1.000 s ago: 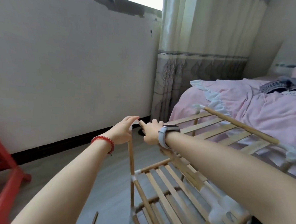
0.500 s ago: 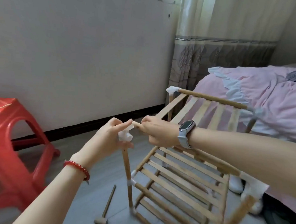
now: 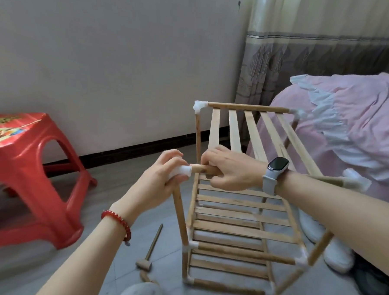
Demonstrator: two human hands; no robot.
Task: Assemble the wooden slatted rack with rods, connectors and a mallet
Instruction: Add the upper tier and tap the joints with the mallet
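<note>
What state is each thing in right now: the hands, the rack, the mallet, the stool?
Left hand: grips white connector atop a post.
Right hand: grips rod at the connector.
Rack: upright, partly assembled.
Mallet: lying on floor, untouched.
Red stool: standing upright.

left hand (image 3: 159, 181) covers most of the white connector (image 3: 183, 171); rack (image 3: 241, 219)'s right corner connector looks blurred, probably motion.

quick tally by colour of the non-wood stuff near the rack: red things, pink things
red: 2, the stool and the bead bracelet
pink: 1, the bedspread
total: 3
</note>
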